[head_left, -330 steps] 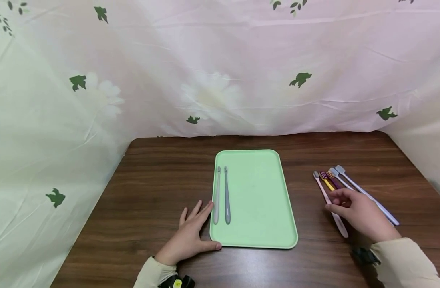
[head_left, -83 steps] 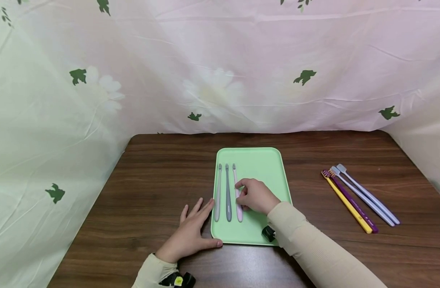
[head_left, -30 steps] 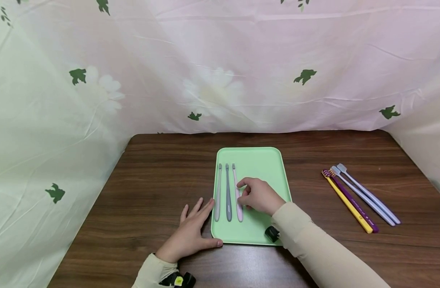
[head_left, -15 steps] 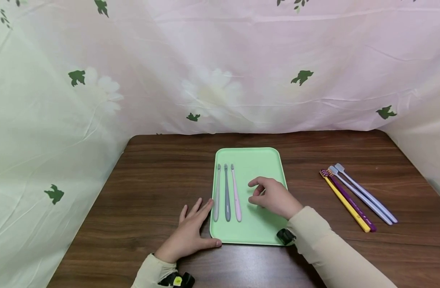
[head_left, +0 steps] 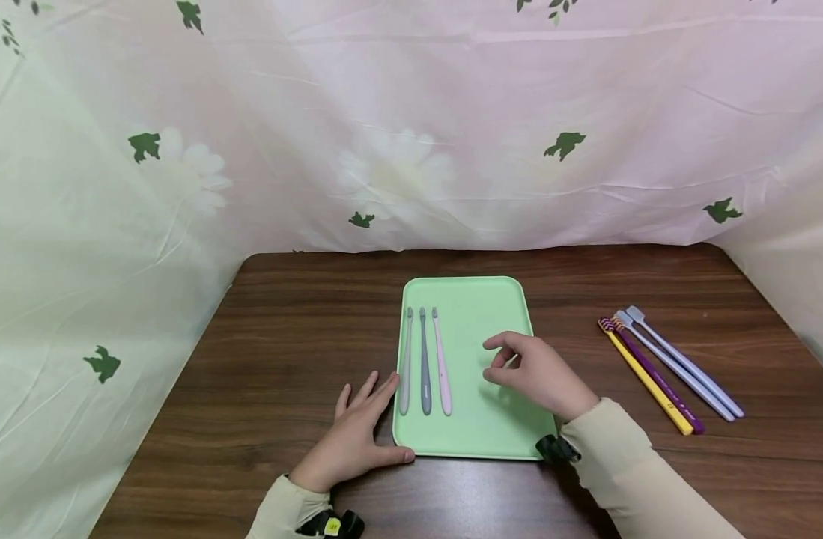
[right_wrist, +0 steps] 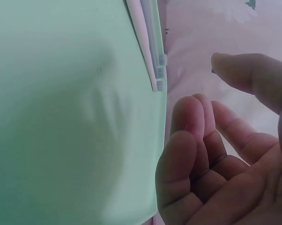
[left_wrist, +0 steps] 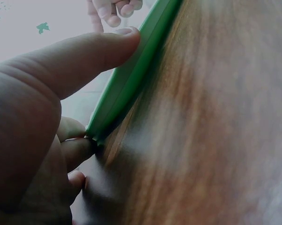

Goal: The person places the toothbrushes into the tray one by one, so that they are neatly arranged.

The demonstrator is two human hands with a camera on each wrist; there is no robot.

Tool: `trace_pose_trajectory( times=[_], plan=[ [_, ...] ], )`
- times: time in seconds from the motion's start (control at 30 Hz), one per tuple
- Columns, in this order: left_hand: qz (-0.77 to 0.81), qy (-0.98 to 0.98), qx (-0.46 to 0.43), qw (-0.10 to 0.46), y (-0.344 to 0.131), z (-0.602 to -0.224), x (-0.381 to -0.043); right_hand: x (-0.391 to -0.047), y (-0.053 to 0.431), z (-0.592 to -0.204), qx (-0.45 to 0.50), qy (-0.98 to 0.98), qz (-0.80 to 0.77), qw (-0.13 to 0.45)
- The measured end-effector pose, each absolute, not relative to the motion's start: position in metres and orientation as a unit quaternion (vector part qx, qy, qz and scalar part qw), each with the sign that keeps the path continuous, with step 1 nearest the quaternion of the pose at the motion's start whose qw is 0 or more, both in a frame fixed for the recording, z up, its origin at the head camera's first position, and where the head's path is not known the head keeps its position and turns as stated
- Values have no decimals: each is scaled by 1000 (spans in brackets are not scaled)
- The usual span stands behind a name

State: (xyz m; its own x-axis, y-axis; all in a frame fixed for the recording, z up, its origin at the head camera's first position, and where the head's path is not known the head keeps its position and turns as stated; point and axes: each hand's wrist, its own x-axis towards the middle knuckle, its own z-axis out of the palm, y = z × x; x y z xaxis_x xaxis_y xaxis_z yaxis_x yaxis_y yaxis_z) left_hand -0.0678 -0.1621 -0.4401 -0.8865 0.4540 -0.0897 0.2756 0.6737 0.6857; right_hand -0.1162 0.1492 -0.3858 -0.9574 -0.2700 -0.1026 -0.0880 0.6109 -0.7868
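On the left part of a light green tray [head_left: 478, 442] lie three toothbrushes side by side, heads toward the back: a light grey toothbrush [head_left: 407, 367], a darker grey toothbrush [head_left: 425, 374] and a pink toothbrush [head_left: 442, 370]. My left hand [head_left: 357, 442] is spread at the tray's near left corner, fingertips and thumb touching its rim. Over the tray's right half hovers my right hand [head_left: 535, 374], its fingers loosely bent with nothing between them. The right wrist view shows the thumb apart from the fingers [right_wrist: 185, 154] and the hand's shadow on the tray.
Right of the tray, on the brown wooden table [head_left: 290, 322], lie a yellow toothbrush [head_left: 650, 382], a purple toothbrush [head_left: 663, 385] and two light blue toothbrushes [head_left: 694, 374], slanted and close together. A patterned cloth [head_left: 398, 112] hangs behind and at both sides.
The pink toothbrush has gone from the right-hand group onto the tray beside the grey ones. My right hand has let it go and moved off to the right. My left hand stays put.
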Motion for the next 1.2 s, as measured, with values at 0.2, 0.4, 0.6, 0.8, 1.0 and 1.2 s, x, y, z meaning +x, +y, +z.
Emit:
trace_pose_trajectory(
  times=[0.2, 0.4, 0.6, 0.8, 1.0, 1.2],
  plan=[
    [351, 906, 202, 127, -163, -441, -68, -111, 159, -385, -93, 892, -432, 99],
    [350, 906, 202, 128, -162, -442, -68, -105, 172, -385, -88, 893, -432, 88],
    [353, 905, 199, 128, -162, -441, -68, -102, 180, -382, -85, 897, -427, 77],
    [351, 905, 202, 128, -162, -441, -68, -101, 189, -379, -79, 902, -420, 66],
    [351, 906, 196, 134, -161, -440, -68, -101, 201, -377, -80, 907, -410, 49],
    [353, 906, 192, 135, -162, -440, -67, -103, 212, -375, -72, 915, -395, 40]
  ],
)
